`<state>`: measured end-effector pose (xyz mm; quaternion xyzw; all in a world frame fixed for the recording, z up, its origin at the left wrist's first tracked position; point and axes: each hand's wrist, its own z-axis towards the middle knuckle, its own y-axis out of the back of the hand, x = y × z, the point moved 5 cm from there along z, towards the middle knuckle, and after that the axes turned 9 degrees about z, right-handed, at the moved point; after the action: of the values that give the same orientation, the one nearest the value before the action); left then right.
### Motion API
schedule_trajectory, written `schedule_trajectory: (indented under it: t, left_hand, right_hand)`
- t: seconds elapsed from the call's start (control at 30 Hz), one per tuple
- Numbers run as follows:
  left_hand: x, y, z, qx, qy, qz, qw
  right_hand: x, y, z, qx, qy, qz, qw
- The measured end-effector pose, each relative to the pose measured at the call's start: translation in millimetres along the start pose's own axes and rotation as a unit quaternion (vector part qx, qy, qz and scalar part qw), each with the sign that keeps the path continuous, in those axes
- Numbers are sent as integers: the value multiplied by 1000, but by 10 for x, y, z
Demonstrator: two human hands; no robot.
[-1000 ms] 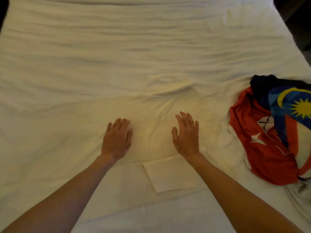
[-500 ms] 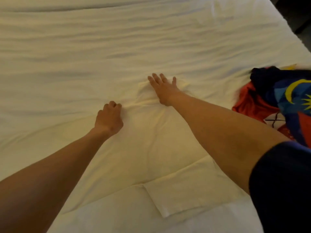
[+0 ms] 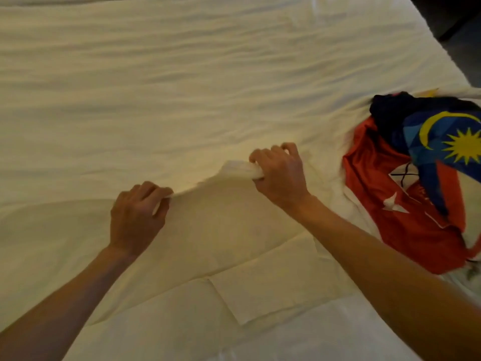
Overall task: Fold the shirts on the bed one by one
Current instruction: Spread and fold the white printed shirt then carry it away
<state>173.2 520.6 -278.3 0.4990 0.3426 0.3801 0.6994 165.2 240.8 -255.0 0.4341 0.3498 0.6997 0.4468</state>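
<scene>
Head view, looking down onto a bed (image 3: 182,74) covered in cream sheeting. At centre-left, the left hand (image 3: 135,217) has its grip closed, fingers curled around the far edge of a white shirt (image 3: 221,230) that lies flat on the bed below both hands. To its right, the right hand (image 3: 281,175) is likewise closed, pinching a bunched fold of the same edge, which rises slightly off the bed between the two hands. The body of the white shirt extends toward the viewer beneath the forearms, with a folded sleeve (image 3: 265,287) lying near the lower centre. At far right, well apart from both hands, a crumpled pile of red, blue and yellow shirts (image 3: 416,183) rests near the bed's edge.
</scene>
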Motion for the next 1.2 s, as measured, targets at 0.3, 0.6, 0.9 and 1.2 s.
schedule_trajectory:
  t: [0.3, 0.6, 0.9, 1.2]
  left_hand:
    - [-382, -247, -631, 81, -47, 2, 996]
    - [-478, -146, -677, 54, -102, -41, 992]
    - [-4, -145, -790, 197, -55, 90, 975]
    - [1060, 120, -941, 299, -48, 224, 926]
  right_hand:
    - [96, -95, -1214, 187, -71, 32, 979]
    - [199, 182, -1461, 187, -105, 81, 973]
    - [643, -66, -1548, 285, -127, 11, 950]
    - [1893, -919, -939, 320, 29, 46, 946]
